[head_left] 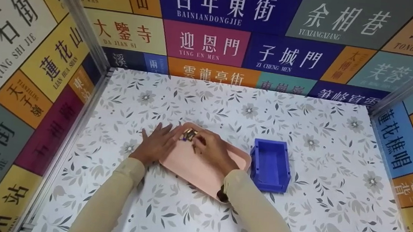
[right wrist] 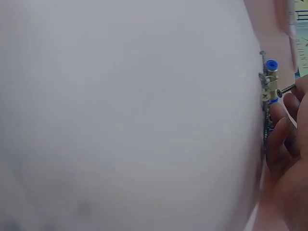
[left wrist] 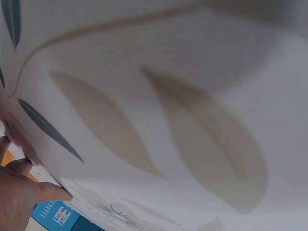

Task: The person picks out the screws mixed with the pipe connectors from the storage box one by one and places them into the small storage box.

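Your right grip (head_left: 212, 148) pinched one screw (right wrist: 287, 90) over the tray (head_left: 193, 165); your left grip (head_left: 155, 144) lay spread at its edge. The picking looked unfinished: metal fittings (head_left: 189, 134) remained piled there, the blue bin (head_left: 270, 187) beside.

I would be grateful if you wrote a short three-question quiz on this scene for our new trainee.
1. Fill in: in the head view, the blue bin stands to the ____ of the pink tray.
2. True or false: the small metal parts lie inside the blue bin.
3. Multiple choice: what does the right hand pinch? a) the rim of the pink tray; b) a screw; c) the blue bin.

Key: 1. right; 2. false, they lie in the pink tray; 3. b.
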Action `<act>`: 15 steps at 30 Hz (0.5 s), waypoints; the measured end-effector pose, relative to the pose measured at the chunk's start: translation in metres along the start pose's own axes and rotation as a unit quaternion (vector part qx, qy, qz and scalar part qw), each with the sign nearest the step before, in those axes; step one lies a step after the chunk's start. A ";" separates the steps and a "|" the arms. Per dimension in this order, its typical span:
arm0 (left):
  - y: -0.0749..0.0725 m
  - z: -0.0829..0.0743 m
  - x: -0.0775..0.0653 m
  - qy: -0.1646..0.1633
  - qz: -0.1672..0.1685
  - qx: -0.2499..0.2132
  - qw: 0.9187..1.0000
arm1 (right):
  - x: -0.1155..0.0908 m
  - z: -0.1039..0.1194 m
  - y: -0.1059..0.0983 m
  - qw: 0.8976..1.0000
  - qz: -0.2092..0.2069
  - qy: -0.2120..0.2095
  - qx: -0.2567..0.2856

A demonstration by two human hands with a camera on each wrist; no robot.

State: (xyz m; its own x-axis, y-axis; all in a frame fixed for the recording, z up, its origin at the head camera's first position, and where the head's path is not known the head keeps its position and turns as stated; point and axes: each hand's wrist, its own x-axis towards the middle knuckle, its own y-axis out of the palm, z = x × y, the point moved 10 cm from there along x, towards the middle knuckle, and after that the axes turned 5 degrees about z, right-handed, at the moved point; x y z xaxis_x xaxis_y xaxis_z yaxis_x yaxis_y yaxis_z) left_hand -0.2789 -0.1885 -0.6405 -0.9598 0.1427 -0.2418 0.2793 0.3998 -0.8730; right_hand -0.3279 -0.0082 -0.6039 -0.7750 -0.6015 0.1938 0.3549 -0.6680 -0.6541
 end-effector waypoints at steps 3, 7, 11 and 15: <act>0.000 -0.001 0.001 0.003 0.004 0.000 1.000 | 0.001 0.001 -0.004 1.000 -0.003 -0.002 0.019; 0.000 -0.002 0.001 0.002 0.009 0.005 1.000 | 0.001 0.001 -0.010 0.998 -0.012 -0.005 0.059; -0.002 -0.003 0.000 0.001 0.009 0.003 1.000 | -0.002 0.001 -0.018 0.996 -0.027 -0.007 0.081; -0.001 -0.002 0.000 0.003 0.006 0.003 1.000 | -0.004 0.004 -0.025 0.995 -0.037 -0.006 0.089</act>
State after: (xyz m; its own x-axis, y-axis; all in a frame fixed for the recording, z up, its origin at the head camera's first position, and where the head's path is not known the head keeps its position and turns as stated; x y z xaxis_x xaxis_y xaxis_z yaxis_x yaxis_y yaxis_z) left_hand -0.2790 -0.1868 -0.6384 -0.9560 0.1533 -0.2503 0.2914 0.3926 -0.8723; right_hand -0.3317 0.0089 -0.5852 -0.7962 -0.5526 0.2464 0.3853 -0.7770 -0.4977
